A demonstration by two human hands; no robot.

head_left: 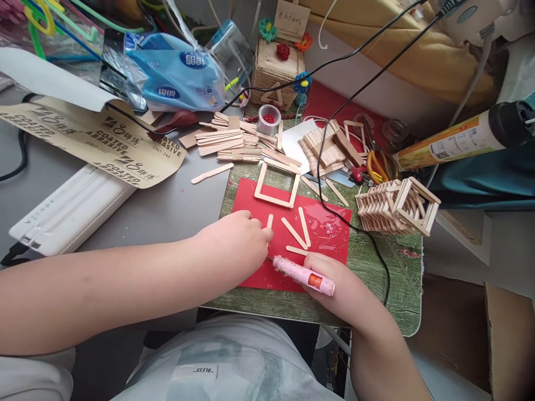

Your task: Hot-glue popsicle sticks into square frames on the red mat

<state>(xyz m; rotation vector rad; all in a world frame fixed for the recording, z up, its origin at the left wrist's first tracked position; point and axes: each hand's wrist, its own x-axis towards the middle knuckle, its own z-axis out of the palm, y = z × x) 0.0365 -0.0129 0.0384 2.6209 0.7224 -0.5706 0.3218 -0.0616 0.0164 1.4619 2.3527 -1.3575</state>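
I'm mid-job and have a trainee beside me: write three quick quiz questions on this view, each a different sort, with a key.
1. True or false: the square stick frame lies beyond the left hand, farther from the person.

2. Which hand has the pink tool in its grip?
A) left hand
B) right hand
C) neither hand

3. Fill in the colour: the loose sticks just beyond the pink tool lie on a ____ sheet.

Key: 1. True. 2. B. 3. Red.
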